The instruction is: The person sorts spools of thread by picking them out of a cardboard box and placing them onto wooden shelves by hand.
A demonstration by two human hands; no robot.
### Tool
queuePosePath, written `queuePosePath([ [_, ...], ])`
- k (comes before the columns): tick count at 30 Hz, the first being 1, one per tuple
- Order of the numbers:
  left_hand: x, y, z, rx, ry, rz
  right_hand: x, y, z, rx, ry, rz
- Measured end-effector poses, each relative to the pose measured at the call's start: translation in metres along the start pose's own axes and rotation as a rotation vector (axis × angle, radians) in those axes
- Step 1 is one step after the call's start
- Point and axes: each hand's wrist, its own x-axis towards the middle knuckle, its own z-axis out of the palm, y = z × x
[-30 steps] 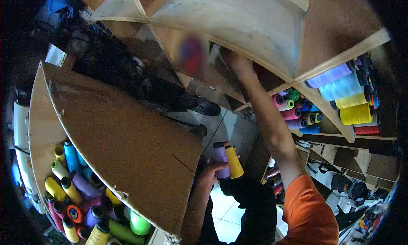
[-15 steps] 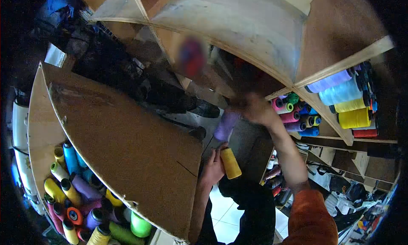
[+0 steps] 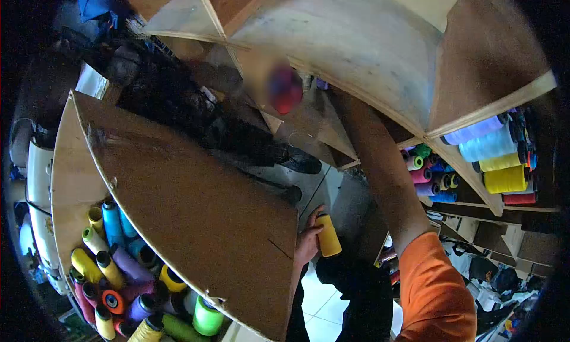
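Note:
My left hand (image 3: 307, 242) is closed around a yellow thread spool (image 3: 329, 235), low beside the brown board's edge. My right arm stretches up and away, its hand (image 3: 339, 100) in shadow inside a shelf compartment under the curved wooden edge. Just beyond that hand shows a small purple patch, seemingly a thread spool (image 3: 322, 84). The right fingers are hidden, so whether they still grip it does not show.
A large brown board (image 3: 202, 205) stands at left, with a bin of mixed thread spools (image 3: 127, 265) behind it. Shelves at right hold more spools (image 3: 499, 158). A blurred person's head (image 3: 285, 89) is beyond the shelf. Tiled floor (image 3: 320, 294) lies below.
My right hand has carried the purple thread spool up and away into the shelf compartment. My left hand keeps the yellow spool. The whole view has shifted slightly.

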Motion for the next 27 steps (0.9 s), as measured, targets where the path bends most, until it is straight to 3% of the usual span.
queuePosePath([
  [10, -0.002, 0.001, 0.019, 0.169, 0.043, -0.009, 0.000, 0.000, -0.006, -0.075, 0.049, -0.053],
  [13, -0.004, 0.000, 0.014, 0.205, 0.062, -0.026, -0.022, -0.011, -0.031, -0.137, 0.099, -0.168],
  [14, -0.002, -0.002, 0.011, 0.226, 0.036, 0.033, -0.038, -0.020, -0.046, -0.150, 0.028, -0.202],
  [15, -0.002, -0.002, 0.011, 0.257, 0.074, 0.074, -0.059, -0.029, -0.066, -0.125, -0.237, -0.140],
  [16, -0.002, -0.003, 0.012, 0.284, 0.110, 0.118, -0.086, -0.042, -0.088, -0.109, -0.635, -0.065],
  [18, 0.001, -0.004, 0.016, 0.305, 0.136, 0.209, -0.139, -0.057, -0.111, -0.106, -1.283, -0.142],
  [21, 0.005, 0.005, 0.018, 0.333, 0.115, 0.287, -0.202, -0.068, -0.138, 0.236, -1.361, 0.066],
  [27, 0.008, 0.001, 0.025, 0.437, 0.197, 0.312, -0.197, -0.061, -0.135, 0.107, -1.278, -0.074],
])
